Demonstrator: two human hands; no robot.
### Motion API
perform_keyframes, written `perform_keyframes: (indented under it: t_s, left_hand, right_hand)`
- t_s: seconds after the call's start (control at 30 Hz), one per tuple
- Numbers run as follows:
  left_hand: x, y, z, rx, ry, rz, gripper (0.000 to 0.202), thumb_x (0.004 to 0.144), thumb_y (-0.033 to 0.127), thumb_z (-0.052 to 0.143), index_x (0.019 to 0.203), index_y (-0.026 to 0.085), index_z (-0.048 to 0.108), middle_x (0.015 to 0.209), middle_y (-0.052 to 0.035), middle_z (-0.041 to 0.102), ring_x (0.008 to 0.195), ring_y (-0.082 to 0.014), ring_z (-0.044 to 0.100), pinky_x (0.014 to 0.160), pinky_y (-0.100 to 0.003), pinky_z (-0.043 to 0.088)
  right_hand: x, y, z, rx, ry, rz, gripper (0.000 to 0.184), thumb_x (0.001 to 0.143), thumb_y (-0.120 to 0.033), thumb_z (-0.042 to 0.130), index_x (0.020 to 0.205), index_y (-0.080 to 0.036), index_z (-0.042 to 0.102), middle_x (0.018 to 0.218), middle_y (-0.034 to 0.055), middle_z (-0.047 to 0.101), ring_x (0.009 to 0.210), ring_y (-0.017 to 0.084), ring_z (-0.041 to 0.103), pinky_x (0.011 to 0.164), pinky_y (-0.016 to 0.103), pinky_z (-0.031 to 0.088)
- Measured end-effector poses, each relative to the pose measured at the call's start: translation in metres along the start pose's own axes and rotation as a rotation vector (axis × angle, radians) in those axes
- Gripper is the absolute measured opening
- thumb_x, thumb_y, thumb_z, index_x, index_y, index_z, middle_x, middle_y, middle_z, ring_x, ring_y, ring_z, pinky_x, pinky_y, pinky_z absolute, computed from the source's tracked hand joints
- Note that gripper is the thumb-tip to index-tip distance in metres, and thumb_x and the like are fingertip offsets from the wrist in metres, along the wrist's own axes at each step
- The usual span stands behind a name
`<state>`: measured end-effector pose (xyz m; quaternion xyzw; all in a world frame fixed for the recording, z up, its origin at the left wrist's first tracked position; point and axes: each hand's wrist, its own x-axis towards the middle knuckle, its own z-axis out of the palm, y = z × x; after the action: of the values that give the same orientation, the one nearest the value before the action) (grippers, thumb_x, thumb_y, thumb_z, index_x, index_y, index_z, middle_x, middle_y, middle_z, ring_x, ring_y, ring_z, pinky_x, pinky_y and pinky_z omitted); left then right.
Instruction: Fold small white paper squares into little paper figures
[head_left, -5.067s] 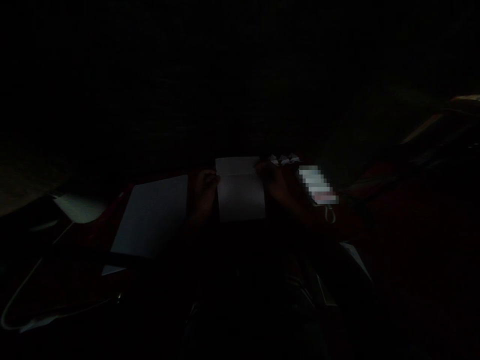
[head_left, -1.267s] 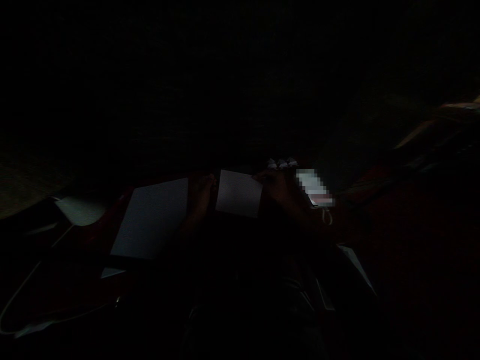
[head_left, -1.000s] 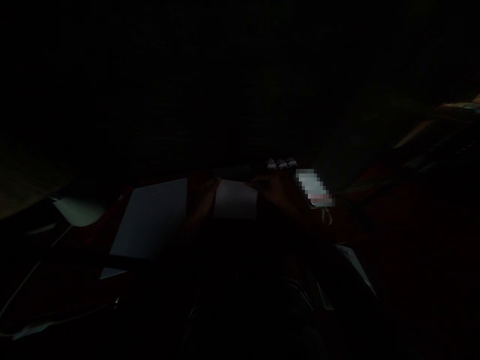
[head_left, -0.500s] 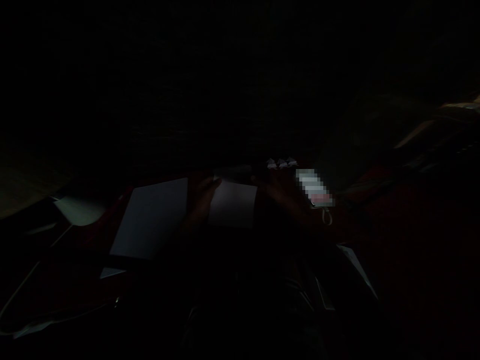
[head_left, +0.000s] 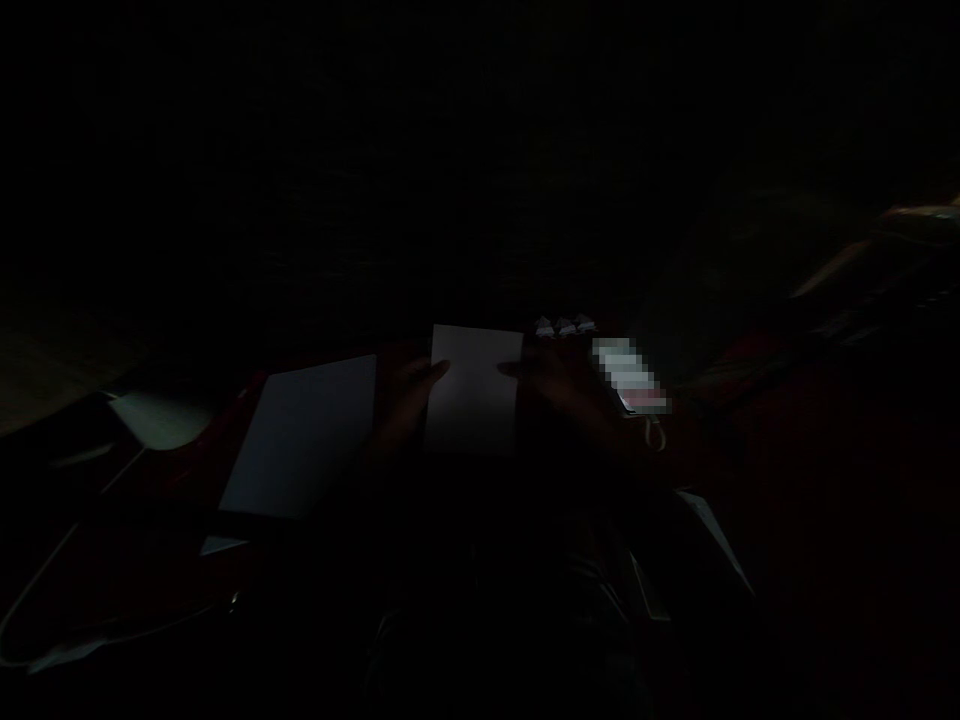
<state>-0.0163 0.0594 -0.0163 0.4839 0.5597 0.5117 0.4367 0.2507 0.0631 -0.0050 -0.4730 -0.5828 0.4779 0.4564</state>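
A pale sheet of paper (head_left: 474, 395) is held up in the middle of the head view, between my two hands. My left hand (head_left: 415, 390) grips its left edge, the thumb lying over the front. On the opposite edge my right hand (head_left: 544, 378) has the same hold, its thumb pointing inward. The fingers behind the sheet are hidden, and the scene is very dark. Left of my left hand lies a larger pale sheet or pad (head_left: 304, 435).
Three small folded paper shapes (head_left: 565, 327) stand in a row beyond my right hand. A phone-like item with a blurred bright face (head_left: 628, 375) and a loop (head_left: 655, 433) lies to the right. Another pale sheet (head_left: 161, 418) is at far left. A thin cord (head_left: 56, 550) curves at lower left.
The paper now stands taller and flatter, its upper part spread upward. My right thumb has come onto its front, where before the right hand was at the top corner.
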Motion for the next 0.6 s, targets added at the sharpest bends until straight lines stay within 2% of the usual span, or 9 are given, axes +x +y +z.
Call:
perform_keyframes:
  t_s: [0.1,0.2,0.3,0.37,0.43,0.5,0.6]
  left_hand:
    - [-0.003,0.003,0.0,0.015,0.007,0.004,0.039,0.066,0.058,0.092,0.078,0.024,0.076,0.083,-0.006,0.078,0.078,-0.0263,0.07,0.069,-0.037,0.052]
    - [-0.003,0.004,0.0,-0.003,-0.016,0.028,0.042,0.066,0.06,0.092,0.081,0.024,0.078,0.086,-0.0057,0.078,0.079,-0.0252,0.071,0.071,-0.036,0.052]
    - [0.001,0.002,-0.002,-0.086,-0.019,0.026,0.046,0.065,0.06,0.093,0.086,0.023,0.077,0.088,-0.0056,0.078,0.08,-0.0247,0.072,0.071,-0.035,0.054]
    - [0.007,0.001,-0.005,-0.129,0.033,0.035,0.043,0.068,0.057,0.093,0.085,0.022,0.075,0.085,-0.005,0.076,0.077,-0.0232,0.071,0.069,-0.034,0.054]
    - [0.013,-0.001,-0.011,-0.11,0.098,0.057,0.037,0.074,0.053,0.089,0.087,0.022,0.074,0.084,-0.0039,0.074,0.076,-0.021,0.068,0.068,-0.033,0.053]
    - [0.018,-0.003,-0.015,-0.113,0.134,0.078,0.031,0.078,0.048,0.086,0.09,0.021,0.074,0.085,-0.0026,0.071,0.076,-0.0191,0.067,0.069,-0.031,0.052]
    - [0.023,-0.006,-0.019,-0.101,0.146,0.095,0.029,0.079,0.045,0.082,0.092,0.02,0.074,0.091,-0.004,0.073,0.082,-0.0202,0.068,0.073,-0.031,0.053]
  right_hand:
    - [0.004,0.005,0.0,-0.063,0.024,-0.052,0.039,0.074,-0.056,0.097,0.086,-0.021,0.084,0.101,0.0104,0.086,0.102,0.031,0.081,0.092,0.048,0.067]
    - [0.007,0.009,0.001,-0.073,0.004,-0.098,0.044,0.073,-0.061,0.095,0.087,-0.021,0.084,0.096,0.0084,0.085,0.099,0.03,0.081,0.092,0.047,0.067]
    - [0.011,0.012,-0.002,-0.133,0.019,-0.155,0.042,0.083,-0.063,0.087,0.086,-0.022,0.083,0.092,0.0065,0.085,0.096,0.029,0.081,0.091,0.045,0.066]
    - [0.013,0.014,-0.007,-0.257,0.118,-0.17,0.03,0.094,-0.051,0.079,0.091,-0.022,0.084,0.1,0.0091,0.086,0.101,0.03,0.08,0.096,0.048,0.065]
    - [0.015,0.015,-0.013,-0.457,0.237,-0.137,0.019,0.098,-0.031,0.072,0.104,-0.019,0.086,0.119,0.0158,0.085,0.115,0.035,0.078,0.107,0.053,0.061]
    - [0.017,0.016,-0.018,-0.688,0.291,-0.045,0.03,0.096,-0.014,0.067,0.121,-0.014,0.084,0.136,0.0241,0.079,0.128,0.041,0.074,0.115,0.057,0.056]
    - [0.018,0.017,-0.018,-0.968,0.229,0.069,0.044,0.096,-0.007,0.059,0.136,-0.011,0.079,0.149,0.0289,0.071,0.14,0.043,0.067,0.119,0.056,0.054]
